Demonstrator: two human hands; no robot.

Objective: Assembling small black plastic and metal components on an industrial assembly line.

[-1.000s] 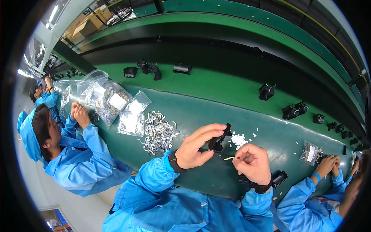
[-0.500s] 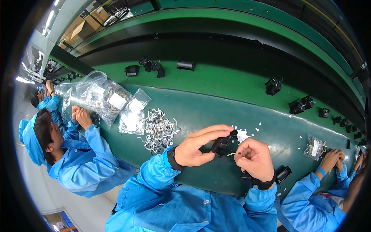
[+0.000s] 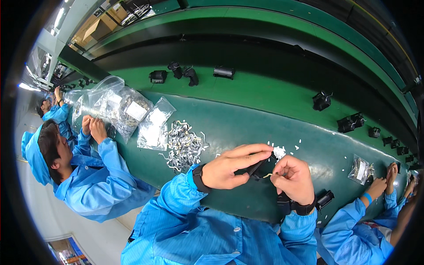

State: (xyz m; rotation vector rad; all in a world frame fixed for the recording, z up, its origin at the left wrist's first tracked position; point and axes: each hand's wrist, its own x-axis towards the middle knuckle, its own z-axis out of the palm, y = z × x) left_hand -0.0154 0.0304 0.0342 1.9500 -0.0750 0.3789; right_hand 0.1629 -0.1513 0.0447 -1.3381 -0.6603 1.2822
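The left hand (image 3: pixel 229 167) is curled, its fingers stretched over a small black plastic part (image 3: pixel 258 167) and clamped on it just above the table (image 3: pixel 247 123). The right hand (image 3: pixel 293 179) is closed nearly to a fist, thumb and forefinger pinching a thin pale metal clip (image 3: pixel 267 175) whose tip touches the part's underside. The part is dark and angular, mostly hidden by the fingers. Just beyond lie scattered white bits (image 3: pixel 279 152); to the left, a heap of metal clips (image 3: pixel 183 145) and clear bags (image 3: pixel 154 126).
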